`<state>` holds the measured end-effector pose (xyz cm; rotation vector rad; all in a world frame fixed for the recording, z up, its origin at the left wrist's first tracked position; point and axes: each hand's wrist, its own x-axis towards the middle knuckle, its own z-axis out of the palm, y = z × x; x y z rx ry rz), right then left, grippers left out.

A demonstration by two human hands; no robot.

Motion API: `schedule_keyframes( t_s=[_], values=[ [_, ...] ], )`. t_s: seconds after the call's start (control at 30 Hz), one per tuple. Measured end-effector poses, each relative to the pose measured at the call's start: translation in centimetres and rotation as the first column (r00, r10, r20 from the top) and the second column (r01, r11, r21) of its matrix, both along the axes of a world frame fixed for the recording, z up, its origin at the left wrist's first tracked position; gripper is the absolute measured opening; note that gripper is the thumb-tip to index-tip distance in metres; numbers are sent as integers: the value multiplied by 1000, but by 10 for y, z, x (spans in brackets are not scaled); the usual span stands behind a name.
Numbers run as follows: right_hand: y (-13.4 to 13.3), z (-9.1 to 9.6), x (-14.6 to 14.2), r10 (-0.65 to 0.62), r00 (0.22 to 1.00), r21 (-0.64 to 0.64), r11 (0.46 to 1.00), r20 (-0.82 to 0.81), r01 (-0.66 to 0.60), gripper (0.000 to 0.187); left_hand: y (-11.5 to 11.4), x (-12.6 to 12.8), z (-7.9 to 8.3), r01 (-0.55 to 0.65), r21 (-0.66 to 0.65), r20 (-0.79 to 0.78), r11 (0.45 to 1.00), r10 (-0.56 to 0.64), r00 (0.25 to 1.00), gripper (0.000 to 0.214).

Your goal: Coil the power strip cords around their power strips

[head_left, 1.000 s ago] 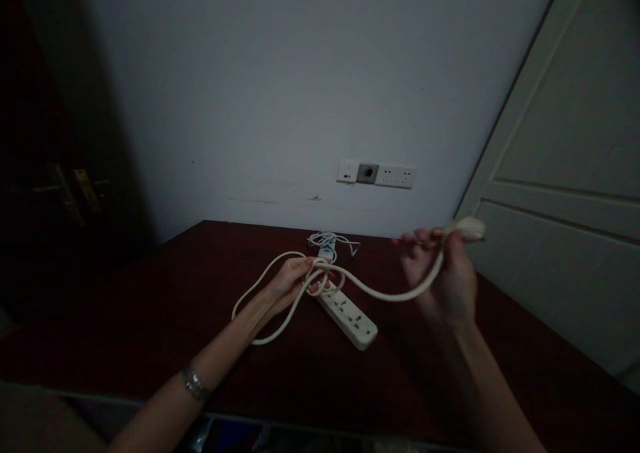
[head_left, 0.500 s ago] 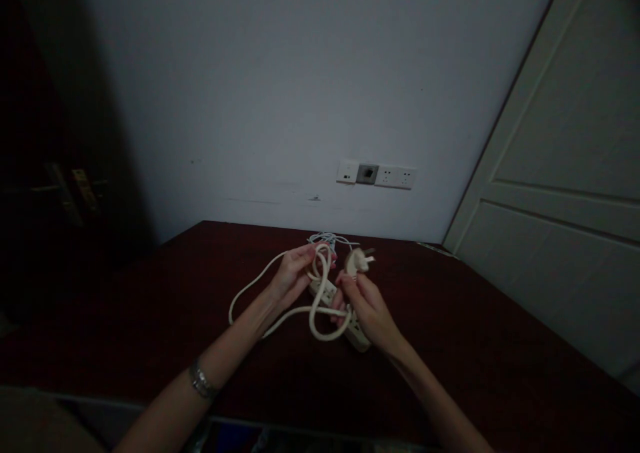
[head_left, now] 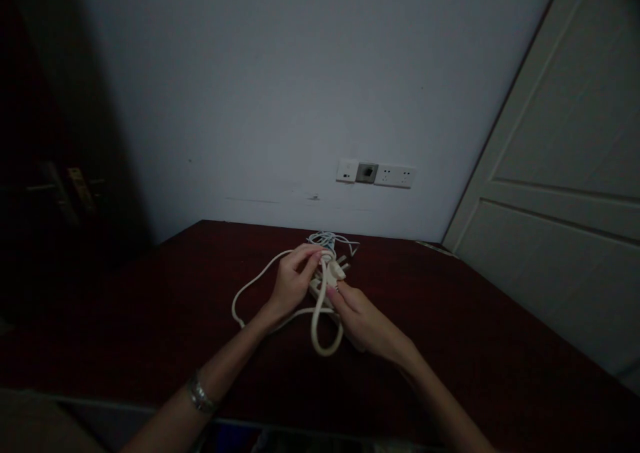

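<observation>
A white power cord (head_left: 316,333) hangs in a loop between my hands, and more of it curves over the desk at the left. My left hand (head_left: 296,276) pinches the cord near the top of the loop. In my right hand (head_left: 359,313) is the white plug (head_left: 336,272), its prongs pointing up and to the right, close to my left fingers. Beneath both hands lies a white power strip (head_left: 315,286), mostly covered by them and the cord. A bundle of thin pale cable (head_left: 345,238) rests behind my hands.
The dark red desk (head_left: 200,273) reaches back to a pale wall (head_left: 260,106). Wall sockets (head_left: 395,175) sit above its rear edge. A white panelled door (head_left: 565,233) stands at the right, a dark door with a handle (head_left: 83,188) at the left.
My right hand has moved left with the plug, bringing it against my left hand. The loop of cord has become narrower and hangs slightly lower.
</observation>
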<state>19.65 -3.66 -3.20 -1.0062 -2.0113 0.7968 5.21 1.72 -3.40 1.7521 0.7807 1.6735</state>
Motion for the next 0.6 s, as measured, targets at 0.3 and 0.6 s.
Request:
schedule_keyframes(
  t_s=[0.3, 0.6],
  values=[
    [10, 1, 7, 35, 910, 187, 975, 412, -122, 32, 0, 1, -4, -8, -48, -130, 999, 2, 992, 23],
    [13, 7, 19, 76, 942, 87, 990, 326, -110, 38, -5, -1, 3, -85, 331, -251, 940, 174, 952, 16]
  ],
)
